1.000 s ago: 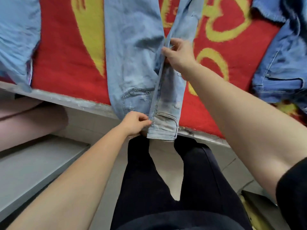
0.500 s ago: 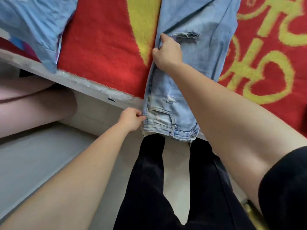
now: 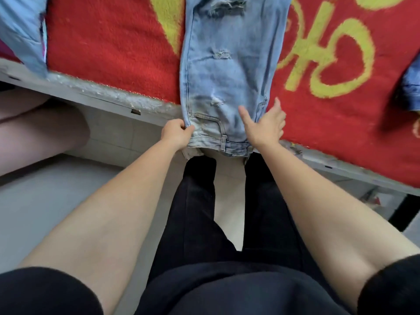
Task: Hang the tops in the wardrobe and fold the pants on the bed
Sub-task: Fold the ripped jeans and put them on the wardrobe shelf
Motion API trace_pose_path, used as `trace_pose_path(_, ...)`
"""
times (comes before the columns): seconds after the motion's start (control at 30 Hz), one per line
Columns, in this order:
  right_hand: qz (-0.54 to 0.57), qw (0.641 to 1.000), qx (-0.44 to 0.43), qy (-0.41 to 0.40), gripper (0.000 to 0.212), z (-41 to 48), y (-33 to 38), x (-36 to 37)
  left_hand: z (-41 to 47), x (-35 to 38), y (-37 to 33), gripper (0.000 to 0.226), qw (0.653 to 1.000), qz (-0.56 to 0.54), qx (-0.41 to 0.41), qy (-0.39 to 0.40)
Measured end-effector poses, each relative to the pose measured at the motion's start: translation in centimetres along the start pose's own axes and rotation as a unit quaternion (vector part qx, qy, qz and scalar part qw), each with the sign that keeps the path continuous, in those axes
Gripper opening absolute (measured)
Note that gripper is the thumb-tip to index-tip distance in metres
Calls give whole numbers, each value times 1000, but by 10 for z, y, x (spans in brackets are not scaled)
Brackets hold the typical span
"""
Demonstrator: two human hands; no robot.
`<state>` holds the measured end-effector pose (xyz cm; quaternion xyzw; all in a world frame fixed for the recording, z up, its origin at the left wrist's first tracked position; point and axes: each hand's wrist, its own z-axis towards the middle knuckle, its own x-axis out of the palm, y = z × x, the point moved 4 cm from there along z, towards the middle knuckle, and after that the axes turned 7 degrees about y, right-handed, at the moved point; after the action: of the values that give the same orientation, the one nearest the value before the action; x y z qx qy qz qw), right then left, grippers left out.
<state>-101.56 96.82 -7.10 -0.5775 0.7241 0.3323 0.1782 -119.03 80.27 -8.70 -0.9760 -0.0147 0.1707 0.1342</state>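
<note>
Light blue ripped jeans (image 3: 229, 71) lie lengthwise on the red and yellow blanket (image 3: 109, 46) of the bed, folded leg over leg, with the waistband hanging over the bed's near edge. My left hand (image 3: 176, 135) pinches the waistband's left corner. My right hand (image 3: 264, 126) rests with its fingers spread on the right side of the waist, holding nothing.
A light blue garment (image 3: 20, 30) lies at the bed's left edge, and a darker denim piece (image 3: 411, 87) at the far right. The grey bed frame edge (image 3: 109, 96) runs across in front of my black-trousered legs (image 3: 197, 201). Pale floor lies below.
My right hand left the jeans' left seam higher up and came down to the right side of the waist, fingers now spread. The left hand keeps its grip on the waistband corner.
</note>
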Motion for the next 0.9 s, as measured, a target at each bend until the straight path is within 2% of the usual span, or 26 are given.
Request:
trace_pose_path(0.07, -12, 996, -15, 84, 82, -3, -37, 8, 0, 8, 2, 31, 1000, -14, 6, 2)
trace_pose_path(0.17, 36, 995, -35, 91, 49, 2, -63, 1, -5, 30, 3, 26, 998, 25, 7, 49)
trace_pose_path(0.23, 58, 992, -40, 103, 45, 3, -71, -1, -1, 42, 5, 22, 997, 61, 8, 43)
trace_pose_path(0.33, 72, 987, -21, 145, 56, 2, -77, 2, 9, 47, 5, 20, 998, 59, -13, -6)
trace_pose_path(0.43, 45, 986, -21, 162, 72, 4, -73, 6, 20, 46, 8, 34, 995, -81, -49, -31)
trace_pose_path(0.53, 39, 985, -16, 166, 70, 5, -68, 5, 22, 50, 14, 47, 977, -204, -60, -19)
trace_pose_path(0.6, 68, 981, -21, 181, 64, 5, -69, 2, 18, 53, 19, 47, 964, -259, -56, 35)
trace_pose_path(0.7, 100, 978, -54, 177, 50, 2, -71, -8, 5, 60, 22, 27, 934, -329, -35, 137)
trace_pose_path(0.73, 104, 979, -63, 165, 47, 1, -73, -11, 2, 62, 23, 26, 924, -349, -33, 153)
trace_pose_path(0.8, 94, 980, -61, 163, 45, -2, -75, -10, 1, 66, 25, 34, 936, -321, -39, 141)
trace_pose_path(0.9, 1, 979, -9, 202, 50, 1, -70, 0, 3, 67, 21, 44, 989, -128, -57, 48)
